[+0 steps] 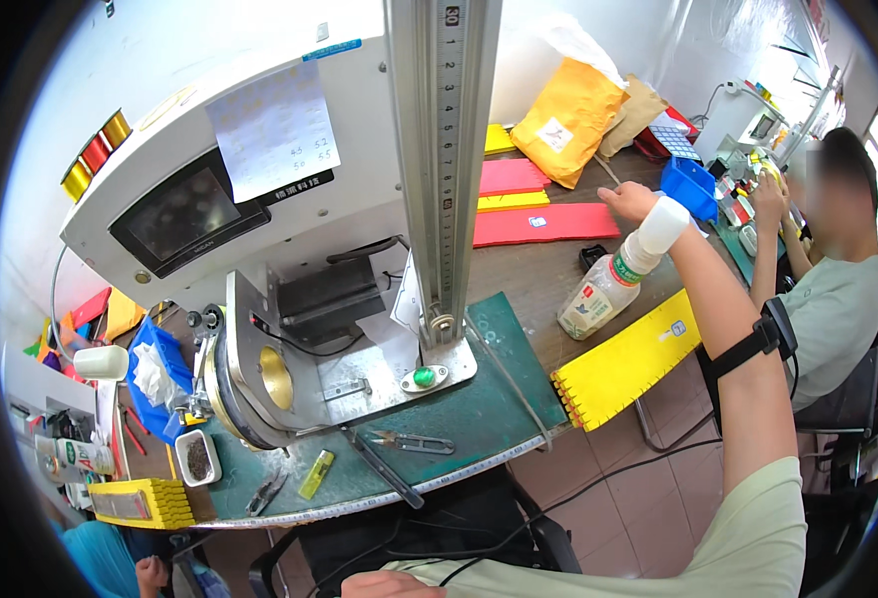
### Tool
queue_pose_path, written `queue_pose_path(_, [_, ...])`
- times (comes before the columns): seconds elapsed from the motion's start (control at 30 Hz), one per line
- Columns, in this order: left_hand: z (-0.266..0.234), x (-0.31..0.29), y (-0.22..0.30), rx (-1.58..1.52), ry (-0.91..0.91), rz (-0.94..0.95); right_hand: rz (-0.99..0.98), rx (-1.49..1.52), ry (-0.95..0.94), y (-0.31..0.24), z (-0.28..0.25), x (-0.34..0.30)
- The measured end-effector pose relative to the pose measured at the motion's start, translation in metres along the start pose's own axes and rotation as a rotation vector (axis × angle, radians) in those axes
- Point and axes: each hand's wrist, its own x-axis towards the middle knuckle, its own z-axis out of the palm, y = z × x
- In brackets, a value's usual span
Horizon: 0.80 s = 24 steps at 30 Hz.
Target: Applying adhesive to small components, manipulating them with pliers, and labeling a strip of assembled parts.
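Note:
My right hand (626,200) is stretched far across the brown table and rests at the right end of a long red strip (543,224). Its fingers lie loosely apart and hold nothing. A black band sits on that arm near the elbow. A white-capped plastic bottle (618,281) stands just in front of the forearm. A yellow toothed strip (628,365) lies below it at the table edge. Only the knuckles of my left hand (389,585) show at the bottom edge, near my lap, so its grip is hidden.
A white machine with a dark screen (179,214) and an upright metal ruler column (449,149) fills the left. On the green mat (489,409) lie thread snips (414,442) and a yellow lighter (316,473). A co-worker (838,289) sits at the right, next to a blue bin (688,185).

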Motion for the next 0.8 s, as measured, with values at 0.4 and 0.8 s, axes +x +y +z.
queue_pose_path(0.4, [0.003, -0.003, -0.002, 0.020, 0.051, -0.035, -0.298, -0.064, -0.100, 0.003, 0.013, -0.019])
queue_pose_path(0.8, [0.009, -0.005, -0.001, 0.044, 0.043, -0.072, -0.278, 0.256, -0.032, 0.002, 0.017, -0.011])
